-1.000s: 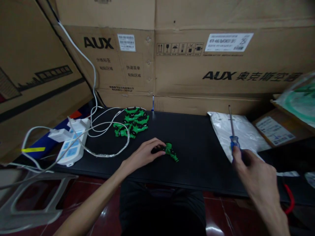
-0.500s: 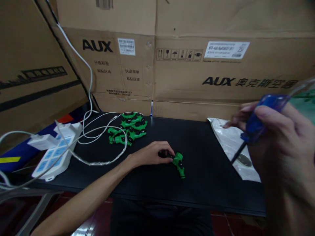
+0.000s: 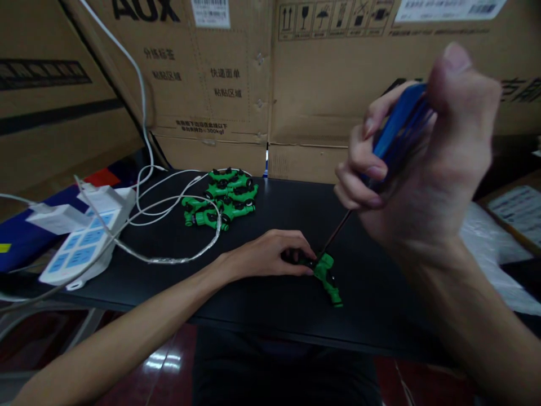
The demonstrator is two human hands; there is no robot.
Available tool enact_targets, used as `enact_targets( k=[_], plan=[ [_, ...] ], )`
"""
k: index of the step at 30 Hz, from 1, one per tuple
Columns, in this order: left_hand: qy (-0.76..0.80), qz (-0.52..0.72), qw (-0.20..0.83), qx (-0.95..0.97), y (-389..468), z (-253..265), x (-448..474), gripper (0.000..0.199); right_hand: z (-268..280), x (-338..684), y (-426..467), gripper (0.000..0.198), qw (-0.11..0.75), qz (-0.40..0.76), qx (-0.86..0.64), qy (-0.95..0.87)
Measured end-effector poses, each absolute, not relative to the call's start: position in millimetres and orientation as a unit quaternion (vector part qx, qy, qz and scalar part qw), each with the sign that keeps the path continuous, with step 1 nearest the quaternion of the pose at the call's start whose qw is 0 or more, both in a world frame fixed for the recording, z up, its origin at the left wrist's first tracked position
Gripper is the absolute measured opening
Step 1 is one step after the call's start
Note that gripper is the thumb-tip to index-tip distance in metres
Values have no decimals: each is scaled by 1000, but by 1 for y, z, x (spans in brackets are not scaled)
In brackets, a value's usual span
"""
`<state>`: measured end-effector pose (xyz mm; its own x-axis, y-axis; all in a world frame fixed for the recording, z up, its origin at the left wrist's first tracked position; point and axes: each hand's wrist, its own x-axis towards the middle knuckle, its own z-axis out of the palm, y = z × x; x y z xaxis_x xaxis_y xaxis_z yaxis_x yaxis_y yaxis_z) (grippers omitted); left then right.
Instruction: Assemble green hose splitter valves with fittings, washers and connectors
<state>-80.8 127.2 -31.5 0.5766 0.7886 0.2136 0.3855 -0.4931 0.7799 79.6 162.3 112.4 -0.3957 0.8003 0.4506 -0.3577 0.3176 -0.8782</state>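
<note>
My left hand is closed, its thumb and fingers gripping one end of a green plastic hose splitter on the black table. The splitter has black parts, and my fingers hide its left end. In my right hand, raised at the right, is a screwdriver with a blue handle. Its thin dark shaft slants down to the left. The tip meets the splitter close to my left fingertips; the exact contact spot is too small to make out.
Several similar green splitters lie piled at the back left. White cables loop between them and a white power strip. Cardboard boxes wall the back and left. A white plastic bag lies at the right.
My right hand has brought the screwdriver leftward from above the plastic bag, its tip now at the splitter. My left hand keeps its grip on the splitter. The camera view has tilted downward.
</note>
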Motion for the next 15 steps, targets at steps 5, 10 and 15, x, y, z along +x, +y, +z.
enact_targets(
  k=[5, 10, 15],
  plan=[
    [373, 287, 356, 808, 128, -33, -78, 24, 111, 81, 160, 77, 551, 490, -222, -638],
    [374, 289, 361, 804, 128, -34, -77, 23, 108, 84, 161, 78, 534, 529, -179, -635],
    [383, 283, 358, 803, 127, -34, -76, 22, 111, 86, 161, 80, 521, 557, -197, -616]
  ],
)
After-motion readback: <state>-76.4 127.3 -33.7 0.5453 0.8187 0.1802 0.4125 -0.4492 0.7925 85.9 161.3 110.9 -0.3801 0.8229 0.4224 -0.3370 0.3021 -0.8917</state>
